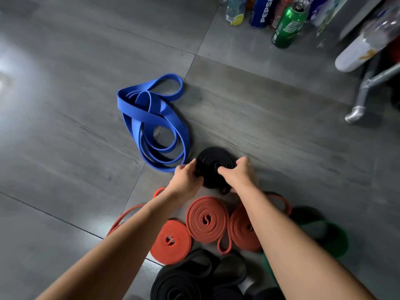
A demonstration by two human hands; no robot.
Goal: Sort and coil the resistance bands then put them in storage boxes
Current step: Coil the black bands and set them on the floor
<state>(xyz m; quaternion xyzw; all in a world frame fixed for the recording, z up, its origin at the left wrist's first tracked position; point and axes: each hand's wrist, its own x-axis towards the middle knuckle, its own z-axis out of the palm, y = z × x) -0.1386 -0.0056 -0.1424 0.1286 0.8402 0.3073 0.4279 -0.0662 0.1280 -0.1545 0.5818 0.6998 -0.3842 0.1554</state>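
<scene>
Fingers [191,164] of the left hand [187,178] curl round the left edge of a black rubber resistance band wound into a flat coil [213,158]. The right hand [237,176] grips the right edge the same way, its thumb over the middle of the spiral, so both hands are closed on it.

The coil lies on a grey, wood-grained tile floor [65,131] crossed by thin grout lines, with a bright glare patch at the far left. It sits just ahead of the person, spiral face up. Its outline is close to round, so no long axis stands out. A short loose end pokes from its near side, by the right wrist, toward the person.

Just left of the coil a wide blue rubber band [151,118] lies in loose, uncoiled loops, its long axis running away from the person. Whether its near end touches the left fingertips cannot be told.

Nearer the person, three orange-red bands rolled into flat coils [206,219] sit side by side — the rightmost partly under the right forearm. A thin loose red band [127,213] passes under the left forearm. A green band [331,234] lies to the right, and a heap of black bands [184,280] fills the bottom edge.

At the far right stand a green drink can [289,24], a blue Pepsi container [262,11], a blurred white bottle [359,50] and a silver metal leg [361,98].
</scene>
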